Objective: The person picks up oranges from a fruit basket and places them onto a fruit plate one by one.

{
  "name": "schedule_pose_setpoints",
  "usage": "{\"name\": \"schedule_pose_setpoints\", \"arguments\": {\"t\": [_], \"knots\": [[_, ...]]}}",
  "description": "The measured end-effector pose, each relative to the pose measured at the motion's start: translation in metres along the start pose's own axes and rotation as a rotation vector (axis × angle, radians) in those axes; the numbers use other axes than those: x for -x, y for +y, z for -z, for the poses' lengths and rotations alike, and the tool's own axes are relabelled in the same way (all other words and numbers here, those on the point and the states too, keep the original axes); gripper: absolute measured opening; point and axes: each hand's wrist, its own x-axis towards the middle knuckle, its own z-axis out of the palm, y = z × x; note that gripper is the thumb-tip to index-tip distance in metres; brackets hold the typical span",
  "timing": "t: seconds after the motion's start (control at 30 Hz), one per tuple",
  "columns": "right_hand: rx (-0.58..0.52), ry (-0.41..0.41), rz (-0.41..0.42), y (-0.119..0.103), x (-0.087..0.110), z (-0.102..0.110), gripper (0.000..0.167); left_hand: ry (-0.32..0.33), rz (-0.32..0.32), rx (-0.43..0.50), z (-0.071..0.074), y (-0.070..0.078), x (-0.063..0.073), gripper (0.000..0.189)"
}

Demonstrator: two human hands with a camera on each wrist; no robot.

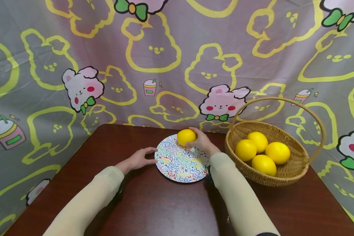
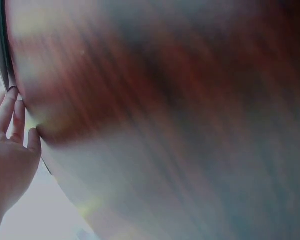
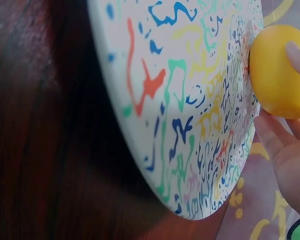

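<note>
A smooth, oval yellow fruit [image 1: 186, 137] is at the far edge of a round plate [image 1: 177, 168] covered in multicoloured squiggles. My right hand [image 1: 203, 141] grips this fruit from its right side, thumb and fingers around it. In the right wrist view the fruit [image 3: 275, 75] overlaps the plate's far rim, with fingertips below and beside it. At the plate's left rim is my left hand [image 1: 140, 159], thumb and fingers loosely extended and spread, holding nothing. The left wrist view shows part of the left hand [image 2: 12, 160] at its edge.
To the right stands a wicker basket [image 1: 293, 175] with a tall arched handle and several similar yellow fruits [image 1: 264, 165] inside. Everything rests on a dark brown wooden table [image 1: 162, 209]. Behind it hangs a grey-pink curtain [image 1: 177, 114] with cartoon rabbits.
</note>
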Motion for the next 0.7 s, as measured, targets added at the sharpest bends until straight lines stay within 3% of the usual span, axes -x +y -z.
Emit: {"name": "schedule_pose_setpoints", "arguments": {"t": [0.3, 0.53, 0.7], "knots": [[0.009, -0.008, 0.006, 0.001, 0.002, 0.005, 0.079, -0.005, 0.008, 0.002, -0.001, 0.001, -0.001, 0.058], [-0.069, -0.002, 0.020, -0.003, 0.005, 0.009, 0.079, -0.005, 0.014, -0.004, 0.000, 0.000, -0.001, 0.059], [-0.009, 0.030, 0.054, -0.011, 0.005, 0.014, 0.076, -0.001, 0.004, -0.003, 0.001, -0.001, 0.001, 0.059]]}}
